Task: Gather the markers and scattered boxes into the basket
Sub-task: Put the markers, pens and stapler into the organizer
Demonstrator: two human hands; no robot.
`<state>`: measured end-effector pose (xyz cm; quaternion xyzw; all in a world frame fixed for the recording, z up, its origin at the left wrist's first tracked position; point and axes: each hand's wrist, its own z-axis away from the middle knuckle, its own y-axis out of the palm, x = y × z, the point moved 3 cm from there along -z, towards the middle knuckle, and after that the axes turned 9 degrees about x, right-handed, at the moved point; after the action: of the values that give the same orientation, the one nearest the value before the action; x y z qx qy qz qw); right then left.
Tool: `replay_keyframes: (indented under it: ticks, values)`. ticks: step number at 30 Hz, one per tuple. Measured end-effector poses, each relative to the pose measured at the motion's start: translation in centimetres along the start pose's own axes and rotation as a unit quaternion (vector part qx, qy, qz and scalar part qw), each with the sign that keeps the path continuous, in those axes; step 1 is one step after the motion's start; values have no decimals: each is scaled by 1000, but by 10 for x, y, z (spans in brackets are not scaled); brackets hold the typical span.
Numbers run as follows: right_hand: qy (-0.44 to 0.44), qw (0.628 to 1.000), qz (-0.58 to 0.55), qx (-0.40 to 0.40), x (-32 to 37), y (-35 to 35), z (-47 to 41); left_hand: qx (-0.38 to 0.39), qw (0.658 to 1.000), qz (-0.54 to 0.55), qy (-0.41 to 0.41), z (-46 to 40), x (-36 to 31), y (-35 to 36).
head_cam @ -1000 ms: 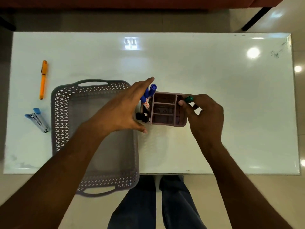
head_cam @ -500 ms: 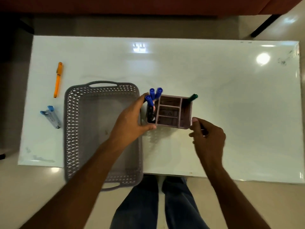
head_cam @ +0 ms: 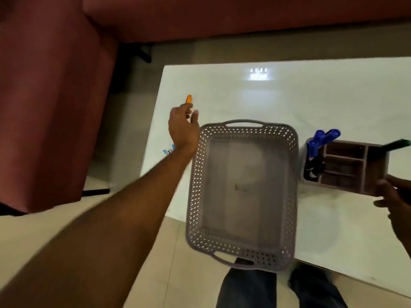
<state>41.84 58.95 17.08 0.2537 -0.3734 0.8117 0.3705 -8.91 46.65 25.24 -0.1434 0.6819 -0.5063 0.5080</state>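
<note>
Over the table's [head_cam: 333, 103] left end, your left hand [head_cam: 181, 125] is reaching at the orange marker [head_cam: 189, 99], fingers loosely parted and gripping nothing, with only the marker's far tip showing past them. Beside your wrist, the grey basket [head_cam: 195, 174] is sitting empty, its near end overhanging the table edge. Further right, the organiser box [head_cam: 347, 165] is holding blue markers [head_cam: 320, 138] and a green one [head_cam: 398, 144], while your right hand [head_cam: 395, 203] is hovering at its near corner, blurred, so I cannot tell its grip.
</note>
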Motion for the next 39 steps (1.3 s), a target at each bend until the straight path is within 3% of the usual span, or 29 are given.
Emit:
replay_keyframes:
  ticks: [5,13,15,18,22,24,28,33,39]
  values:
    - [14,1000,-8,9,-5,1,12,89,984,-135,-74,-64,50,0]
    - [-20,1000,2,-22,29,3,30,115,978,-159,-66,-78,44,23]
    - [-53,998,1,-45,57,5,49,97,986,-123,-59,-75,35,21]
    - [-83,994,8,-73,81,17,57,30,999,0,18,-57,-16,10]
    - [-100,988,63,-102,87,20,57,-28,966,207,152,17,-130,-26]
    - [-93,988,71,-104,89,19,58,2,934,301,193,74,-179,-37]
    - [-69,991,65,-98,93,15,57,185,868,409,214,181,-237,-7]
    - [-49,995,36,-74,86,12,53,281,877,325,215,218,-241,63]
    - [-40,997,34,-49,82,9,52,270,907,223,234,219,-217,104]
